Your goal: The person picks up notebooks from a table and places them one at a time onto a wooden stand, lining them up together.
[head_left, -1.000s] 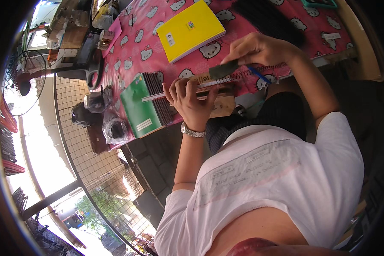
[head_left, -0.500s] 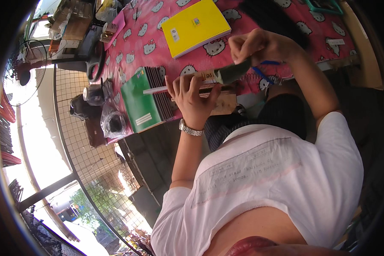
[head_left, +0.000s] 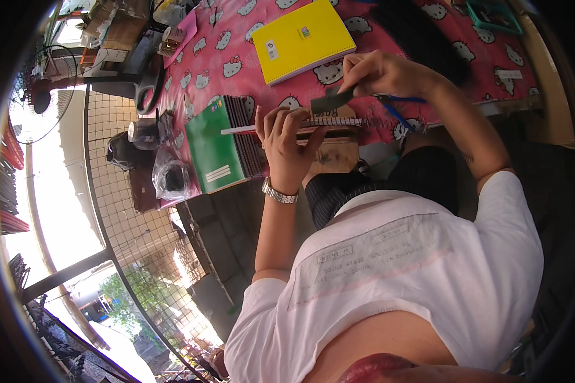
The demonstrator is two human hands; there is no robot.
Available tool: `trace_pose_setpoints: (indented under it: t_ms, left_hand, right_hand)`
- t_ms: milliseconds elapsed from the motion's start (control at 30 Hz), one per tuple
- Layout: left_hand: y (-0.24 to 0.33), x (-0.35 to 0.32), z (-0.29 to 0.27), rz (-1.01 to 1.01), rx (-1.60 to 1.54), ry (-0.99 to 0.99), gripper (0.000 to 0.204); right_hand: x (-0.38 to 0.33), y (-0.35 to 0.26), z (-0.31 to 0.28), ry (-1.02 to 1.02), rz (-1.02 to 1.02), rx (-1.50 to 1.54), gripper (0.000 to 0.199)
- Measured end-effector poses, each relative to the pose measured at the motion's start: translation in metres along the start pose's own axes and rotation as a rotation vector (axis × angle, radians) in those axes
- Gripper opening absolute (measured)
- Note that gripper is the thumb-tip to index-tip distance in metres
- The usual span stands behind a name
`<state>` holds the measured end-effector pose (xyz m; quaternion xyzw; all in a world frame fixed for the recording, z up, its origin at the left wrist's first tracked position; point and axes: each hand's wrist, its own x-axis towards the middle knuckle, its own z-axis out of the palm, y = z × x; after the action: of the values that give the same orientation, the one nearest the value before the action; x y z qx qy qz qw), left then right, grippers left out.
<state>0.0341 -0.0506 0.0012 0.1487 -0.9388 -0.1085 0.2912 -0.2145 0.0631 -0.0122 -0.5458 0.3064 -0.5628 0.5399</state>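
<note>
My left hand (head_left: 286,142) grips a thin notebook (head_left: 342,121) stood on its edge, fingers over the far side and thumb on the near side. Its punched edge shows to the right of the thumb, with loose wire coil (head_left: 378,120) reaching past its right end. Under it lies a wooden block (head_left: 333,156) at the table's front. My right hand (head_left: 386,73) is closed on a dark grey-green flat strip (head_left: 331,102), held just above the notebook; its exact kind is unclear. Left of my left hand, a stack of green notebooks (head_left: 212,143) lies with dark coil spines.
A yellow notebook (head_left: 303,41) lies farther back on the pink patterned tablecloth (head_left: 233,64). Black coils or strands (head_left: 421,41) stretch behind my right hand. A blue-handled tool (head_left: 399,115) is near the front edge. A teal basket (head_left: 495,22) stands far right; plastic-wrapped items (head_left: 171,179) sit left.
The dark strip in my right hand has moved left and up off the notebook's right end, uncovering the punched edge. My left hand keeps its grip. The whole view has shifted slightly.
</note>
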Motion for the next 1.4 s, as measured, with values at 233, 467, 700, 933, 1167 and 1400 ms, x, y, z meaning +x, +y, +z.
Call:
trace_pose_setpoints:
  t_ms: [233,467,700,933,1167,1400]
  left_hand:
    - [-0.003,0.0,0.001,-0.002,-0.018,0.015,0.035]
    - [-0.004,-0.004,0.0,-0.059,-0.037,0.053,0.042]
    - [-0.041,-0.013,-0.017,-0.177,0.089,0.145,0.043]
    - [-0.044,-0.019,-0.015,-0.169,0.152,0.145,0.038]
    - [-0.061,-0.023,-0.028,-0.128,0.059,0.179,0.038]
    - [-0.079,-0.033,-0.031,-0.3,-0.139,0.162,0.035]
  right_hand:
    - [0.005,0.004,0.004,0.093,0.02,-0.337,0.023]
    - [0.022,0.012,0.01,-0.145,-0.221,0.179,0.019]
    - [0.046,0.002,0.015,-0.046,-0.003,-0.212,0.021]
    - [0.056,0.011,0.016,-0.044,0.04,-0.269,0.022]
    - [0.062,0.015,0.013,0.033,0.14,-0.344,0.022]
    - [0.077,0.019,0.02,-0.131,-0.035,0.199,0.023]
